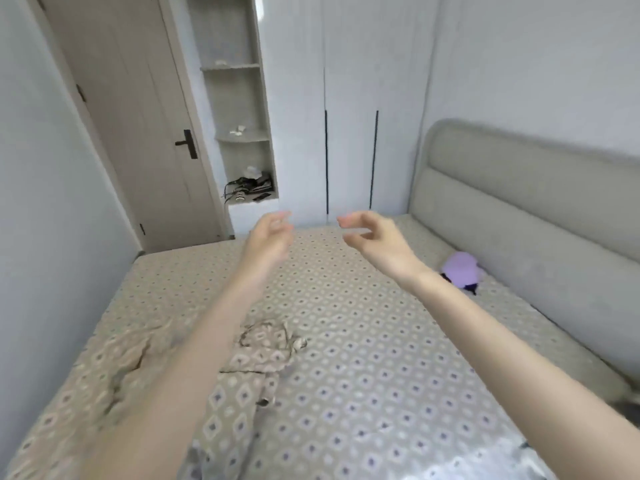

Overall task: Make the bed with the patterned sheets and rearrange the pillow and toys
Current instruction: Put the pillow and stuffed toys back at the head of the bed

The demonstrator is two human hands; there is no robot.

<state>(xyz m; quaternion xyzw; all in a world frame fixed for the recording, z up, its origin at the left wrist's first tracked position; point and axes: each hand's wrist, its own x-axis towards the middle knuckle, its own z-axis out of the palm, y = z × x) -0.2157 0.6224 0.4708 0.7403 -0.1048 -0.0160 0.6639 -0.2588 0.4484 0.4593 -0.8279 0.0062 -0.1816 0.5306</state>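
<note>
**Reaching over the patterned sheet (363, 341) with both hands released**

The patterned sheet, beige with small purple-centred diamonds, covers the bed (568, 337) from the near edge to the far edge. It lies mostly flat on the right and is creased and rumpled along its near left part. A bunched patterned cloth (263, 344) of the same print lies on the sheet, left of centre, trailing toward the near edge. A purple plush toy (462, 270) rests on the sheet at the right, just beside the padded grey headboard (519, 209).

The left hand (268, 237) and the right hand (374, 237) are held out above the far half of the bed, near each other but apart. Their fingers are loosely curved and grasp nothing, and the fingertips are slightly blurred. Both forearms are bare.

A pale, glossy fabric (485, 462) shows at the near right corner. Beyond the bed stand a white wardrobe (349, 98) with two dark vertical handles and, to its left, an open shelf niche (239, 133) with dark clutter (249, 188) on its lowest shelf. At the far left is a closed door (138, 133) with a dark lever handle (188, 144).
</note>
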